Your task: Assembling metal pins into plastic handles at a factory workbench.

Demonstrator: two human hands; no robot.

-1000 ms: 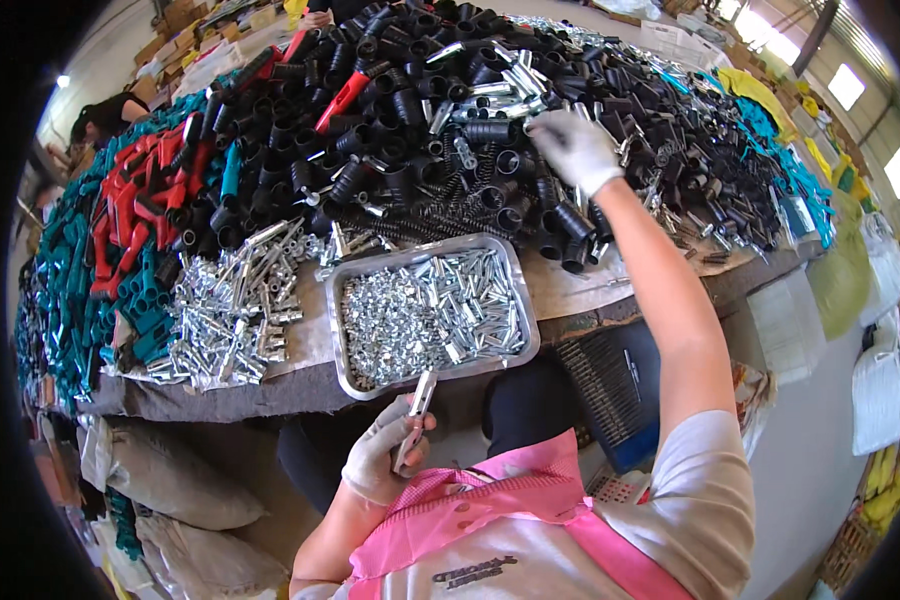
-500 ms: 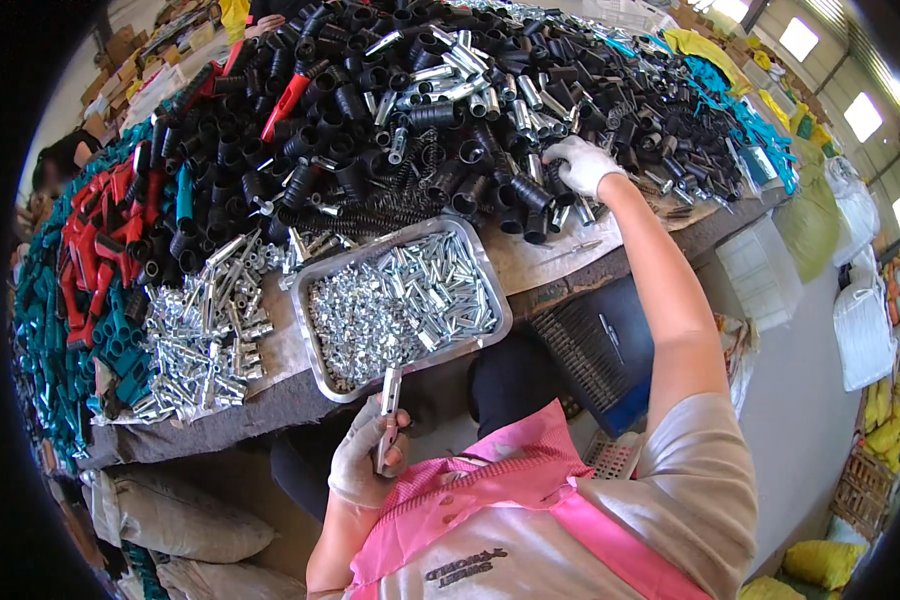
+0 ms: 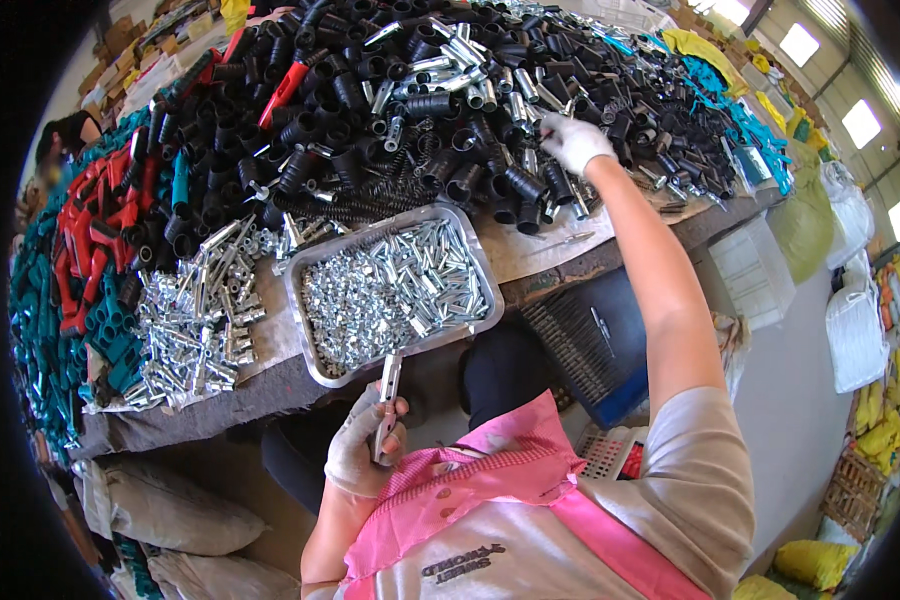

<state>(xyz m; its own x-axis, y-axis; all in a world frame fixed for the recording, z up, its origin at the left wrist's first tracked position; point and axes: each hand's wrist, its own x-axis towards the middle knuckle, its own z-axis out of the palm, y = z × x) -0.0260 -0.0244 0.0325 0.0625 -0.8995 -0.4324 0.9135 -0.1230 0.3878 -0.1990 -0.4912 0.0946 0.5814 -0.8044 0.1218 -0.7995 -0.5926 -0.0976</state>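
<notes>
My left hand (image 3: 363,448), in a pale glove, is closed around a slim silver metal piece with a long slot (image 3: 388,392). The piece stands nearly upright, its top end by the near rim of a metal tray (image 3: 320,373). Small shiny nuts (image 3: 345,300) and short silver pins (image 3: 440,275) fill that tray. Also gloved, my right hand (image 3: 577,146) is over the heap at the silver tubes (image 3: 523,100). Its fingers are curled downward; what is in them, if anything, is hidden. Black ribbed sleeves (image 3: 525,183) lie just below it.
Silver metal parts (image 3: 205,325) are piled left of the tray. Red handles (image 3: 88,235) and teal handles (image 3: 40,330) cover the table's left end. Coil springs (image 3: 370,205) lie behind the tray. Below the table edge sits a blue bin (image 3: 595,345) with rows of metal pieces.
My right hand has shifted slightly up and left within the heap, its fingers more curled. The left hand still holds the slotted piece, almost unmoved. The whole view has shifted a little.
</notes>
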